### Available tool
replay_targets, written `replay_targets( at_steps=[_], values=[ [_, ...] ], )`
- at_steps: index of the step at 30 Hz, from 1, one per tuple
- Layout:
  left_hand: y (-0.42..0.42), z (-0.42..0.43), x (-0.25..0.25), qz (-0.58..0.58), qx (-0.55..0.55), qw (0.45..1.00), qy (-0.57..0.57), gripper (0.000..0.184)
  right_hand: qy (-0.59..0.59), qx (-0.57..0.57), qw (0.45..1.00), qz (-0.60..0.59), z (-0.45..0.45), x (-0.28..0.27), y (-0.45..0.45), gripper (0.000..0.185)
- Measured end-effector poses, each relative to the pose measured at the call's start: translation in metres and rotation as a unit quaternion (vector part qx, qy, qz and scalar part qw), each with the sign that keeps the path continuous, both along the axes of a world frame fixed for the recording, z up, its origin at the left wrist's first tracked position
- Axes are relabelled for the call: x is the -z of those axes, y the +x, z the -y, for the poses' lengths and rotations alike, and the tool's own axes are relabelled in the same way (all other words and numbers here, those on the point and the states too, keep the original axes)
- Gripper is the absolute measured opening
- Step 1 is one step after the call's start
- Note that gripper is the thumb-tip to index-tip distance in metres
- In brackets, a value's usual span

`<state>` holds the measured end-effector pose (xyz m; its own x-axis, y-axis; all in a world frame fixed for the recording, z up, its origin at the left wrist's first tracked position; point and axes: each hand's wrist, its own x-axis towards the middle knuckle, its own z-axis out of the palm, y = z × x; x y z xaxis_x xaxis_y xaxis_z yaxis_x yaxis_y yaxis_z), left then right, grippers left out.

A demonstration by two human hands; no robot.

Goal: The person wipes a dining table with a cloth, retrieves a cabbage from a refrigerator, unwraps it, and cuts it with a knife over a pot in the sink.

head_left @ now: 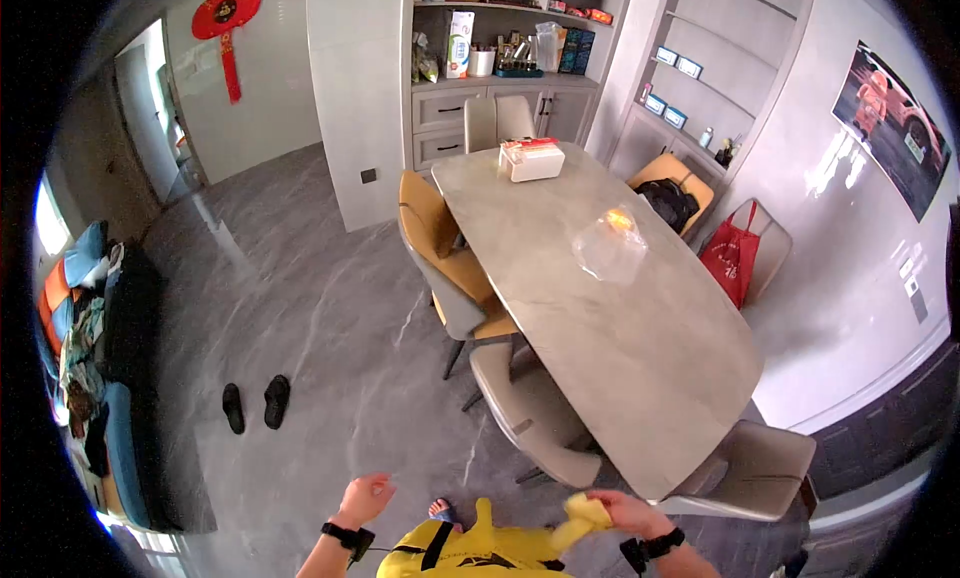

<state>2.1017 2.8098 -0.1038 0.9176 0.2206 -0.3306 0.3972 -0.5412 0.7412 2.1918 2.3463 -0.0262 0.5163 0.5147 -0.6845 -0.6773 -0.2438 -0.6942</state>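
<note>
Head view. My right hand (632, 514) grasps a yellow cloth-like piece (582, 519) by one end, probably so that the remainder hangs free; it is beside my yellow garment (470, 550), near the close end of the table (640, 378). My left hand (367, 498) appears empty, fingers loosely curled. Both hands reach forward, well apart.

Pale lettering on the red bag (731, 261), on a chair (772, 246) beyond the desk's (620, 348) right edge, perhaps included the character 福. Marks on the wall poster (893, 128), yellow fabric (512, 541) and tall white pack (460, 46) were too small to read.
</note>
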Motion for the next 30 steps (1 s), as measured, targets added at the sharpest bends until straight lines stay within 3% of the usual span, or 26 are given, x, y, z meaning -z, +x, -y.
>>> replay_targets(
  at_steps=[2, 6, 9, 10, 12, 16, 22, 26, 30],
  values=[
    [0.026, -0.015, -0.014, 0.013, 0.031, 0.999, 0.004, 0.033, 0.176, 0.035, 0.982, 0.053, -0.073, -0.062, 0.023, 0.034],
    [0.085, -0.036, -0.022, 0.073, 0.065, 0.994, -0.038, 0.034, 0.424, 0.145, 0.892, -0.055, -0.207, -0.101, 0.091, 0.046],
    [0.128, -0.043, -0.042, 0.095, 0.049, 0.989, -0.098, 0.034, 0.516, 0.163, 0.838, -0.065, -0.301, -0.088, 0.149, 0.036],
    [0.142, -0.046, -0.051, 0.098, 0.040, 0.988, -0.117, 0.033, 0.562, 0.152, 0.806, -0.105, -0.329, -0.061, 0.173, 0.033],
    [0.167, -0.057, -0.070, 0.104, 0.041, 0.987, -0.118, 0.031, 0.509, 0.206, 0.820, -0.161, -0.371, -0.066, 0.207, 0.039],
    [0.224, -0.106, -0.079, 0.101, 0.011, 0.990, -0.097, 0.030, 0.459, 0.225, 0.842, -0.169, -0.437, -0.041, 0.281, 0.030],
    [0.328, -0.182, -0.116, 0.146, -0.148, 0.969, -0.133, 0.033, 0.477, 0.159, 0.834, -0.229, -0.513, -0.037, 0.367, 0.036],
    [0.394, -0.221, -0.140, 0.124, -0.217, 0.914, -0.320, 0.036, 0.422, 0.119, 0.870, -0.224, -0.551, -0.025, 0.411, 0.034],
    [0.443, -0.262, -0.132, 0.091, -0.159, 0.914, -0.361, 0.036, 0.333, 0.083, 0.921, -0.186, -0.583, -0.019, 0.450, 0.033]
  ],
)
